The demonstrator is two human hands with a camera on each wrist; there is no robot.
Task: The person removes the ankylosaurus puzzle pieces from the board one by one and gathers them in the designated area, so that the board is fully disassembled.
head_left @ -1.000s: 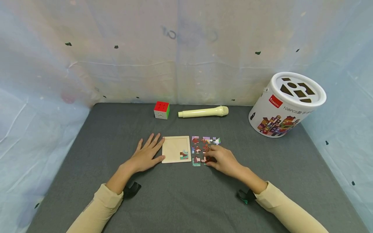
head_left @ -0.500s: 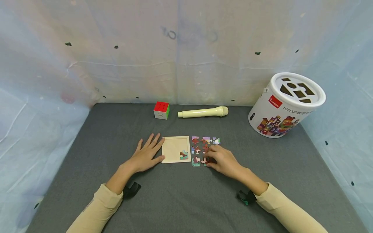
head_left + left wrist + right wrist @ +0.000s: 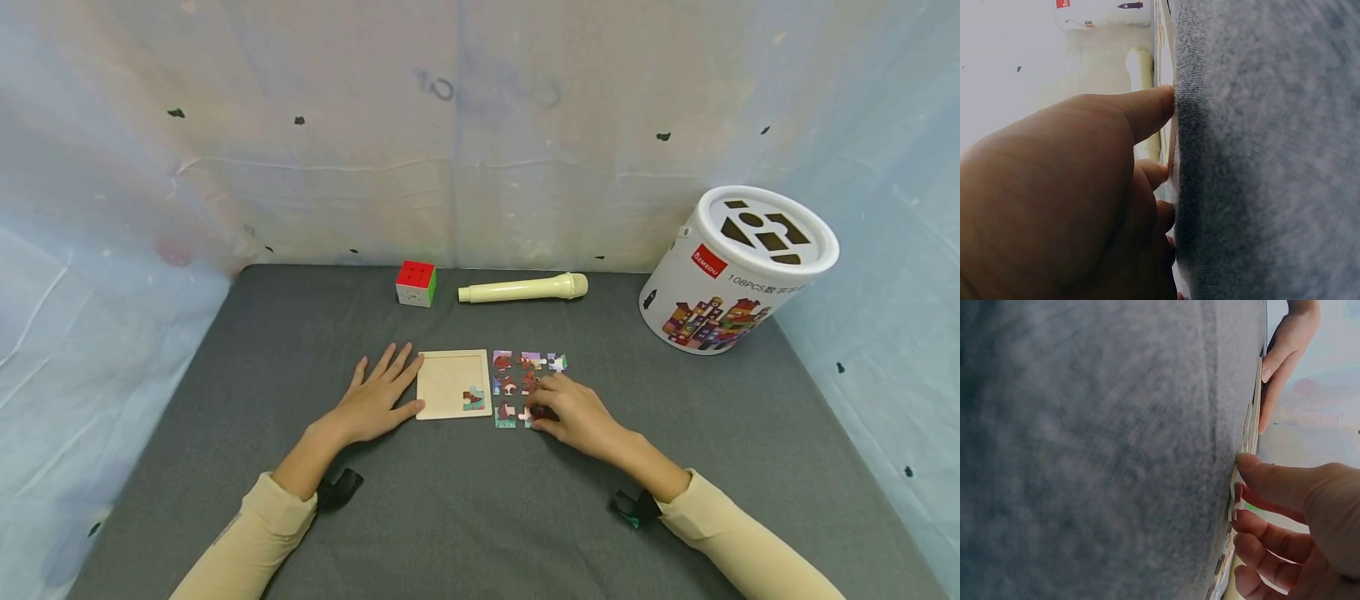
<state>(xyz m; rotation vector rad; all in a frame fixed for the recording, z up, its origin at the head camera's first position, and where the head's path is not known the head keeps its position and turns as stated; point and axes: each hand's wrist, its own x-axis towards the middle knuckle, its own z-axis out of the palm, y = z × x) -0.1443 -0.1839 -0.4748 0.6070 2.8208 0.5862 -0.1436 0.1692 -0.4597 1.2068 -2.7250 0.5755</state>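
My two hands, one wooden puzzle tray [image 3: 447,381] with one piece [image 3: 473,399] in it, about eight loose puzzle pieces [image 3: 517,385], one Rubik's cube [image 3: 416,284], one cream toy microphone [image 3: 523,289], one white toy bucket [image 3: 735,269].

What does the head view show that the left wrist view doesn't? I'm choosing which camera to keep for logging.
Only the head view shows the right hand on the loose puzzle pieces, the cube and the one piece seated in the wooden tray. Only the left wrist view shows up close the left thumb meeting the tray's edge. Both show the left hand, the cream cylinder, the white bucket and the grey mat.
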